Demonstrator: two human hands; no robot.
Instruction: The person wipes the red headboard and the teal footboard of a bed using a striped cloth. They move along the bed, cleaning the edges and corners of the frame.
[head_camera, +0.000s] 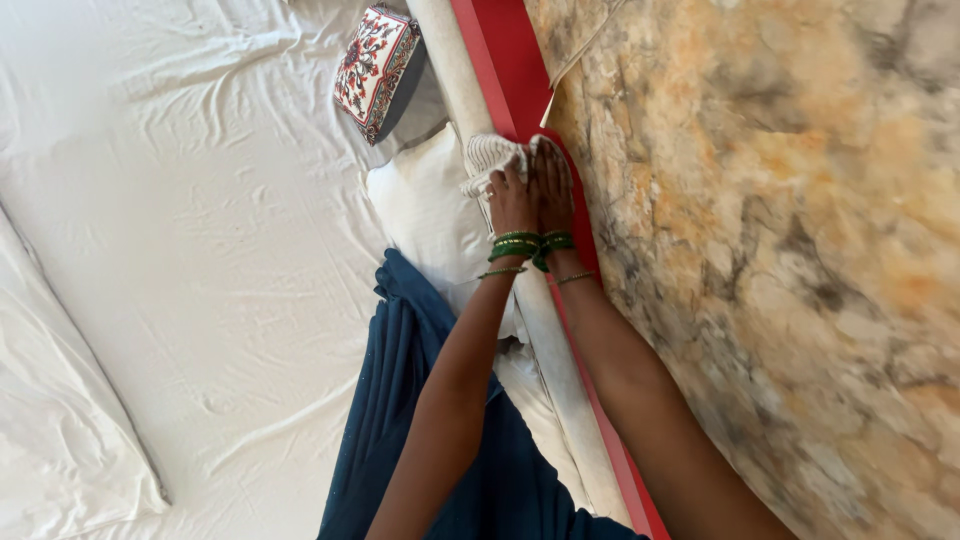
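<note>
Two bare forearms are reaching up from the bottom edge, crossing over a dark blue garment that is draping down between them and the bed. Green and gold bangles are ringing both wrists, which are lying just beside each other.

Both hands are pressing side by side onto a white ribbed cloth. The left hand is lying flat with its fingers curled over the near part of the cloth, gripping a fold of it. The right hand is resting just to its right, touching it, fingers together and stretched along the red bed frame, with the cloth's far edge tucked under its fingertips. The cloth is bunching up ahead of and to the left of the hands, sitting on top of the mattress edge where it is meeting the red frame.

Beneath the left wrist a white pillow is lying against the mattress edge. Farther up, well apart from the hands, a small embroidered cushion in red, white and black is tilting against the same edge. A wrinkled white bedsheet is spreading across the whole left side. To the right of the red frame, a marbled orange and grey floor is filling the view.
</note>
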